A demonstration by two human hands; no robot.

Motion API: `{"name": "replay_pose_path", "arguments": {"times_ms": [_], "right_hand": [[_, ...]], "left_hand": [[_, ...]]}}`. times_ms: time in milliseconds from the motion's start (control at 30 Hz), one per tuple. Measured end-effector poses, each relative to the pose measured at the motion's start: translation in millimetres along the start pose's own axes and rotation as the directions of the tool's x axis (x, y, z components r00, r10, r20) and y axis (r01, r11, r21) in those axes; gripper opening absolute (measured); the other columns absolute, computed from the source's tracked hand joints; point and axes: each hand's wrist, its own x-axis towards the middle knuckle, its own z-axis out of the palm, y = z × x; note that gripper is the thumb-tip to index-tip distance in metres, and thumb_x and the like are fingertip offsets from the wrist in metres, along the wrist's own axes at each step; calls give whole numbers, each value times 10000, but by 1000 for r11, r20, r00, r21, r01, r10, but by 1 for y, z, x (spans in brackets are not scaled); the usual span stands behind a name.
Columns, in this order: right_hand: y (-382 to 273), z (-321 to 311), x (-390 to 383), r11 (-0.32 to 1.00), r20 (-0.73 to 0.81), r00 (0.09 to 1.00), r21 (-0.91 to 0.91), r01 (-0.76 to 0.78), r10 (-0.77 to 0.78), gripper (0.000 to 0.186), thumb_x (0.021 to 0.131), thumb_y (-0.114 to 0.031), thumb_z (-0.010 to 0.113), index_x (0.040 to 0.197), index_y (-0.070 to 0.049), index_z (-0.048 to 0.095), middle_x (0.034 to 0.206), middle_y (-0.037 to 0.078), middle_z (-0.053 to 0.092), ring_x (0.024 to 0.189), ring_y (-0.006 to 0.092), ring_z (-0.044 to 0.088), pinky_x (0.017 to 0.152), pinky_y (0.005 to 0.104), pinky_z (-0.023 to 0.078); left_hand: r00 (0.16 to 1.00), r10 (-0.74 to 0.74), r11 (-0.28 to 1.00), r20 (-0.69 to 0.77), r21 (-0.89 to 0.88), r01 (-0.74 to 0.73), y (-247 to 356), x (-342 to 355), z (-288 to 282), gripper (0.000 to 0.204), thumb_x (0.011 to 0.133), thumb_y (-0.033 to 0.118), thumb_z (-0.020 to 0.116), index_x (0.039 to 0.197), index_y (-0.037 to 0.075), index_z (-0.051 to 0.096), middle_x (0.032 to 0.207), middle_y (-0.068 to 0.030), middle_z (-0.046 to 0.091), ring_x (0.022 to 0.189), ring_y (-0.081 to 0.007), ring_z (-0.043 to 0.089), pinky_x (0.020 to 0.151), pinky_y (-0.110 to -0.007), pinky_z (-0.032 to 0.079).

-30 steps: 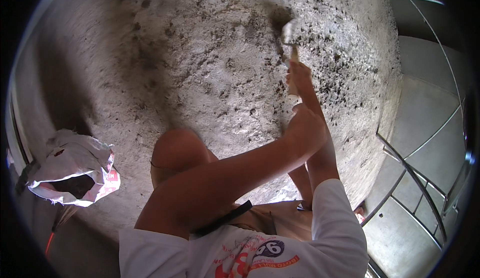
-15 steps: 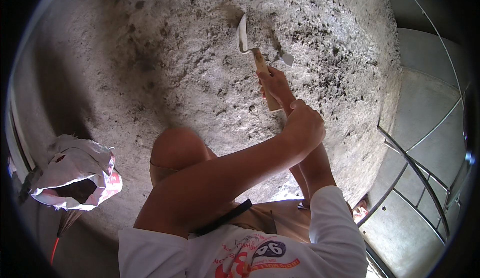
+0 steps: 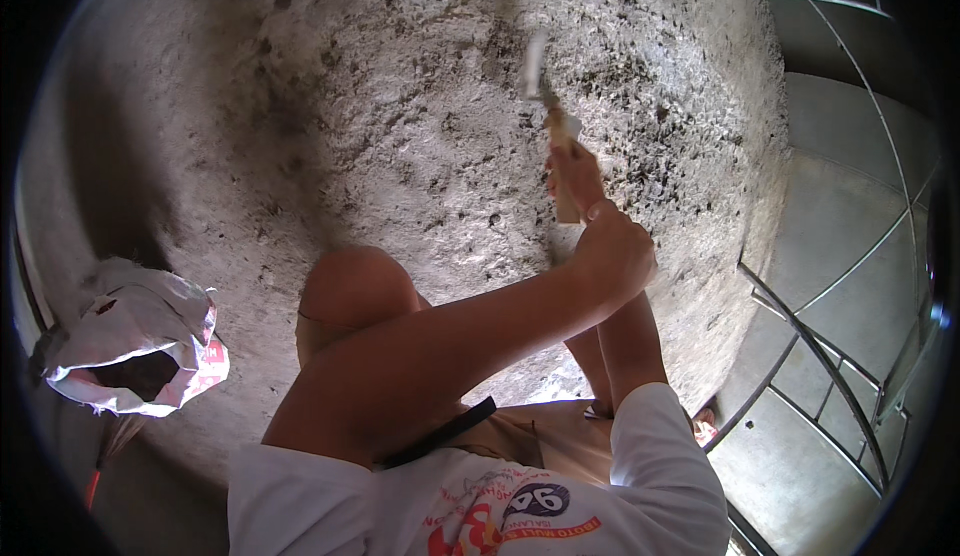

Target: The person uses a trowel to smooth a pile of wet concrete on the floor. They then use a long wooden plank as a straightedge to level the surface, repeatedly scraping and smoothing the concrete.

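Observation:
My right hand (image 3: 577, 174) is closed around the wooden handle of a small trowel (image 3: 535, 64). Its narrow metal blade points away from me over rough, pitted grey concrete (image 3: 420, 146) and is smeared by motion. Whether the blade touches the surface I cannot tell. Reaching across my body, my left arm ends with my left hand (image 3: 618, 246) wrapped around my right forearm (image 3: 628, 341) just below the wrist. A small pale flat patch (image 3: 573, 127) shows beside the trowel handle, partly covered by it.
To the left stands an open whitish sack (image 3: 140, 306), with a bundle of thin bristles (image 3: 118, 438) on a red handle below it. My bent knee (image 3: 358, 281) is left of my arms. Dark metal bars (image 3: 820, 356) and a smoother grey floor (image 3: 840, 216) lie at right.
My right hand and the trowel have swung to the right, and the blade now blurs. My left hand keeps its hold on the right forearm. The whole view has shifted slightly.

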Motion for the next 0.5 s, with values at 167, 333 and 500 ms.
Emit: {"name": "replay_pose_path", "arguments": {"times_ms": [167,333,500], "right_hand": [[6,22,-21,998,174,983,-42,-51,57,272,965,-259,614,1095,-21,595,742,45,573,494,132,538,421,310,463],[6,-4,-9,995,-60,994,-31,-98,96,242,975,-269,600,1017,-32,584,721,36,562,485,120,538,429,296,470],[0,16,-50,992,18,999,-124,-29,31,281,974,-253,597,1116,-11,582,715,41,559,483,126,546,415,300,464]], "left_hand": [[1000,-2,999,11,34,2,4,8,2,134,862,219,641,844,139,747,799,-8,652,801,-181,651,669,-362,430],[1000,4,1000,-11,-19,-4,11,13,7,125,849,221,653,834,140,746,802,-2,651,800,-183,647,670,-362,429],[1000,29,999,3,22,-29,12,14,13,118,852,208,655,842,138,748,806,-14,654,812,-188,650,693,-365,442]]}}
